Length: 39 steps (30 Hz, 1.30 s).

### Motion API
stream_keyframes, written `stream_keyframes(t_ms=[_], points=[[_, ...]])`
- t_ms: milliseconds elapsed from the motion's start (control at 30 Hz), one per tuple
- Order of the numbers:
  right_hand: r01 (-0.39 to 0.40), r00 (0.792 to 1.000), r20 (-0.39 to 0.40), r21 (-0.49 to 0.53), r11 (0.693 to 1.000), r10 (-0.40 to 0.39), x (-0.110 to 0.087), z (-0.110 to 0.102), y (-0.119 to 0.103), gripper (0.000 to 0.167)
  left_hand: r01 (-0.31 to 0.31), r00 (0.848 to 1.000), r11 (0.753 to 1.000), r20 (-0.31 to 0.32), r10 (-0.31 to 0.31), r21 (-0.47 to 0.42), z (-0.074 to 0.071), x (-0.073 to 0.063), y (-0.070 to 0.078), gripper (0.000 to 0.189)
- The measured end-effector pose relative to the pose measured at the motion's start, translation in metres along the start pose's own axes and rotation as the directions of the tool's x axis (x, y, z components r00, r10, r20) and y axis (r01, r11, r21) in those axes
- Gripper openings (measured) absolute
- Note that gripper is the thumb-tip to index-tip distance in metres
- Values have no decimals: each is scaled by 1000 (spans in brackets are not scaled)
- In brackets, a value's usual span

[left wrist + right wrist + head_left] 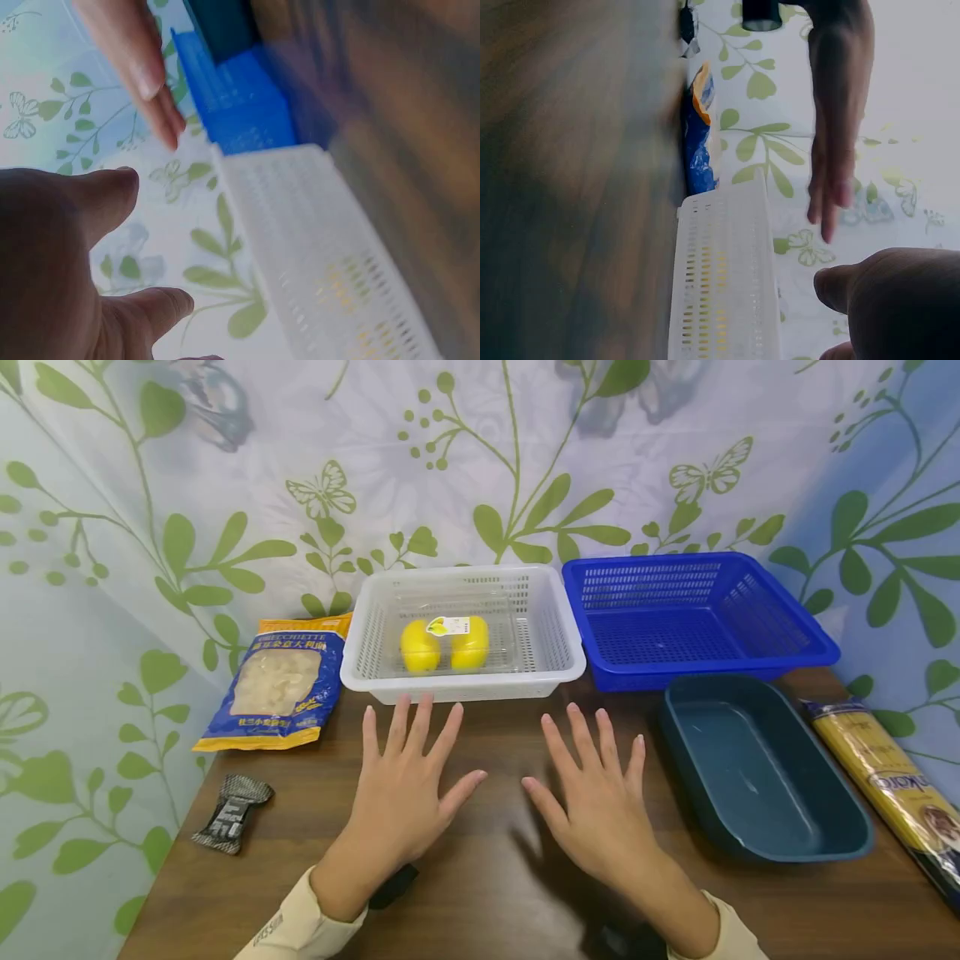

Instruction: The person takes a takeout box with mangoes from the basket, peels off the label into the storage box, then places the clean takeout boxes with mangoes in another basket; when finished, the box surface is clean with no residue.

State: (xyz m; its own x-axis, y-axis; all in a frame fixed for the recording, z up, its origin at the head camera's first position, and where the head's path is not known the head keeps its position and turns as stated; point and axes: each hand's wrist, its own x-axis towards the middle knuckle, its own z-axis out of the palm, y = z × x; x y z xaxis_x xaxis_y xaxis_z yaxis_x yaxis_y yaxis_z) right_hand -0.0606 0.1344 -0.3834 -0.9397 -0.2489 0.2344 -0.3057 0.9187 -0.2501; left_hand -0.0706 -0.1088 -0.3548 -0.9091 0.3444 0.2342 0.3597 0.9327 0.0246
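Note:
Both hands are spread above the table with straight fingers, palms down, holding nothing. My left hand (pixel 402 793) is just in front of the white basket (pixel 465 687). Inside that basket lies a clear plastic box (pixel 501 643) with two lemons (pixel 420 647) and a label. To the right, my right hand (pixel 600 810) hovers between the white basket and a dark teal tub (pixel 757 768). The left wrist view shows the left hand's thumb and fingers beside the basket, with the right hand (pixel 142 67) beyond. In the right wrist view, the left hand (pixel 840 112) appears past the basket.
A blue basket (pixel 697 668) stands at the back right. Yellow-wrapped spaghetti (pixel 885 768) lies along the right edge. At left are a blue-and-orange bag of orecchiette pasta (pixel 277 681) and a small black-wrapped packet (pixel 232 812). A patterned curtain (pixel 420 468) hangs behind the brown table (pixel 495 893).

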Motion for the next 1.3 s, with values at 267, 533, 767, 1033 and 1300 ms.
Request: stream_keyframes(t_ms=[267,533,767,1033,1300], points=[[-13,1000,12,-33,999,14,24,-13,5,76,36,998,998,-56,-38,-44,-26,20,-14,80],[-11,1000,-9,-19,1000,11,64,-26,13,75,12,992,982,-125,-36,-186,-35,37,-25,76],[0,1000,9,69,998,0,95,-32,8,72,-108,940,919,-339,-29,-379,-21,61,-44,66],[19,1000,-1,126,992,-19,130,-16,15,67,-131,947,736,-303,-105,-664,7,74,-66,57],[-55,996,83,208,977,38,171,-2,24,66,-12,851,662,-355,-387,-750,26,79,-83,48]])
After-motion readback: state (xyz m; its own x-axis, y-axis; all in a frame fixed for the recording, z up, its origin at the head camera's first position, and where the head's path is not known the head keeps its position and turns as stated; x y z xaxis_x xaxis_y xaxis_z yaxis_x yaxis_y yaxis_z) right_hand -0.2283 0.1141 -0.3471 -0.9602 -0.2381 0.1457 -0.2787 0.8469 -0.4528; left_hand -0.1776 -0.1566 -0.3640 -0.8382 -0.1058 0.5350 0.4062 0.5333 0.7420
